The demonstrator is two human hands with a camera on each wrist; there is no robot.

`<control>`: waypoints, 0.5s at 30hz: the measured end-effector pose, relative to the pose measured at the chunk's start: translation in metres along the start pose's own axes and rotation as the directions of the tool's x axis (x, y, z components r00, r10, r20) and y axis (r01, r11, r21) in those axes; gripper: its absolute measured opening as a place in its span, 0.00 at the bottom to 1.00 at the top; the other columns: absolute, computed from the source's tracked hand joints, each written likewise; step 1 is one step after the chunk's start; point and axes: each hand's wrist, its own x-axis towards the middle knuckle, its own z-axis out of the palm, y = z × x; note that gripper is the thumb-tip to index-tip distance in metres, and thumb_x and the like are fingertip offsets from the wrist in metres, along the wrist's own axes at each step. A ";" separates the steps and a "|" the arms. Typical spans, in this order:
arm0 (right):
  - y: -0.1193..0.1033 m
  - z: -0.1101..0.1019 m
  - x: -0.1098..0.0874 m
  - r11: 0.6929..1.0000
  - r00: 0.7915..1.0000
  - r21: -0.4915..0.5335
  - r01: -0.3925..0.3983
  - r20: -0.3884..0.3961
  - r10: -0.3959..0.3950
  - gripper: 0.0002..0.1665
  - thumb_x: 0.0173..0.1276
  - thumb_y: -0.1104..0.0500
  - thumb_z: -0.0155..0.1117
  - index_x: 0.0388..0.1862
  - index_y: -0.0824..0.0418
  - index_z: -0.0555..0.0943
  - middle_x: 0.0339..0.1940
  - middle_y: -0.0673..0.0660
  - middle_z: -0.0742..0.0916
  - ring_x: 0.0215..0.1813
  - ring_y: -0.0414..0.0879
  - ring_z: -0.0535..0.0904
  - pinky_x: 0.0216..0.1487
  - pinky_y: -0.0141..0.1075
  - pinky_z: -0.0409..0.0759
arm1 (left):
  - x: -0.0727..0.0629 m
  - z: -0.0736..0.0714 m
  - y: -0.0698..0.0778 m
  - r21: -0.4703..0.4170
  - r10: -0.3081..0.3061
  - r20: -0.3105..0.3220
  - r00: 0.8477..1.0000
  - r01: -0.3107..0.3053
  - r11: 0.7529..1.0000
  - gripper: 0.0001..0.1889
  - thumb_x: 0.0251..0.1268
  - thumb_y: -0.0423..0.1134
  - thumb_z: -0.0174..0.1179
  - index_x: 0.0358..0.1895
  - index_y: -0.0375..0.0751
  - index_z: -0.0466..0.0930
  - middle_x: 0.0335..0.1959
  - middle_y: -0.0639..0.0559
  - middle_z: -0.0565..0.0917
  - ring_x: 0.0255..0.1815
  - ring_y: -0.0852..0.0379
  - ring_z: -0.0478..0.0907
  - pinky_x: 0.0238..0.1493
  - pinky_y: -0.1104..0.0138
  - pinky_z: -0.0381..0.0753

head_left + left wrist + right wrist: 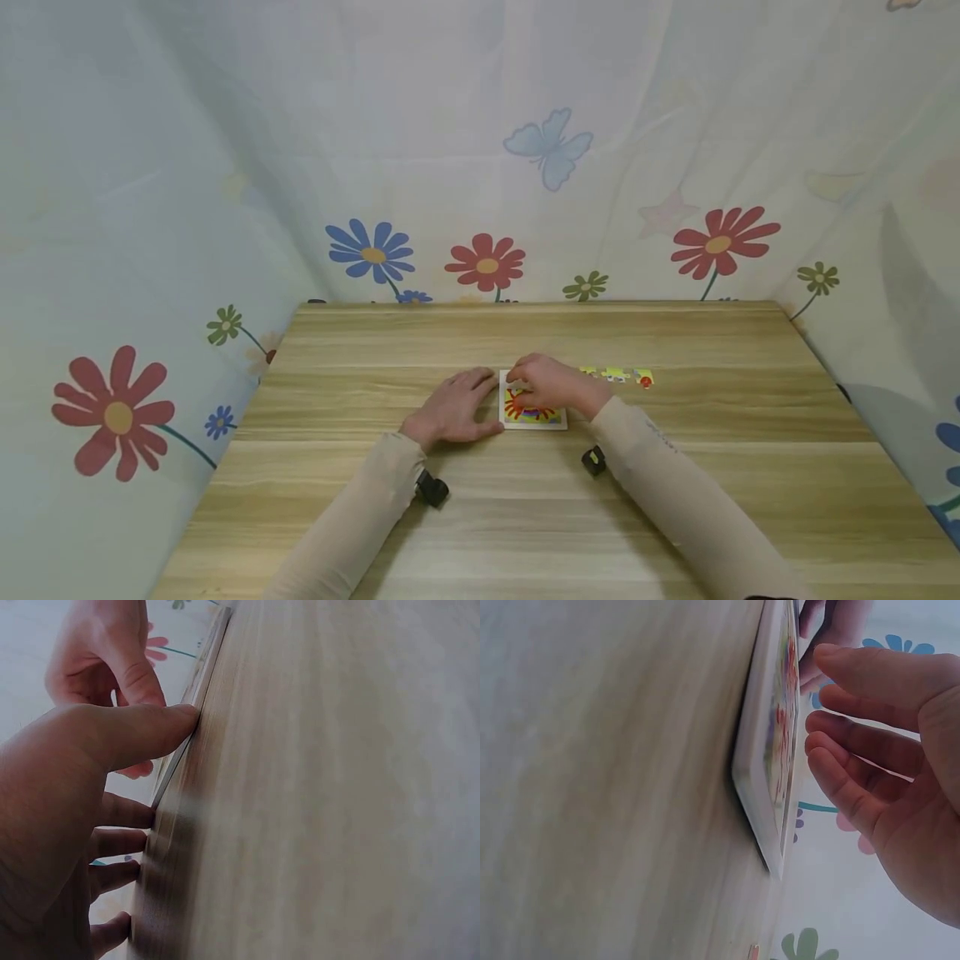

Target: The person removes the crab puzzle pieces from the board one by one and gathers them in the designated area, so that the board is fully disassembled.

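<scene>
A small jigsaw puzzle in a white-edged tray (pixel 534 429) lies on the wooden table, its picture (pixel 536 414) red, yellow and purple. My left hand (pixel 457 408) lies along the tray's left side. In the left wrist view its thumb (pixel 154 731) meets the tray's edge, while the other fingertips come down at the edge and beside it. Over the upper left of the tray is my right hand (pixel 551 383), hiding part of the picture. Seen from the right wrist, its fingers (pixel 847 787) are slightly bent close over the puzzle, with no piece showing between them.
Several loose yellow puzzle pieces (pixel 617 374) lie in a row right of the tray, partly behind my right hand. Black wrist cameras (pixel 432 489) sit at both sleeves. A flower-printed curtain (pixel 420 167) stands behind the table (pixel 510 517) and along its sides.
</scene>
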 end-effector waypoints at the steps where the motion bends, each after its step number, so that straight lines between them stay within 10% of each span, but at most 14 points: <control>1: 0.000 0.000 0.000 1.000 1.000 0.003 0.006 -0.002 -0.006 0.21 0.64 0.55 0.68 0.53 0.65 0.82 0.51 0.59 0.85 0.55 0.53 0.79 0.61 0.46 0.75 | 0.000 0.000 0.000 -0.005 0.000 -0.001 1.000 0.000 1.000 0.45 0.60 0.71 0.52 0.74 0.43 0.62 0.74 0.48 0.62 0.75 0.50 0.57 0.73 0.53 0.60; 15: -0.005 0.008 0.003 0.999 1.000 -0.020 0.025 0.017 -0.025 0.19 0.63 0.57 0.69 0.51 0.62 0.83 0.47 0.56 0.84 0.50 0.48 0.78 0.57 0.43 0.77 | 0.000 0.001 0.001 -0.008 -0.006 -0.005 1.000 0.006 1.000 0.45 0.61 0.70 0.52 0.74 0.44 0.61 0.74 0.48 0.62 0.75 0.50 0.57 0.73 0.52 0.60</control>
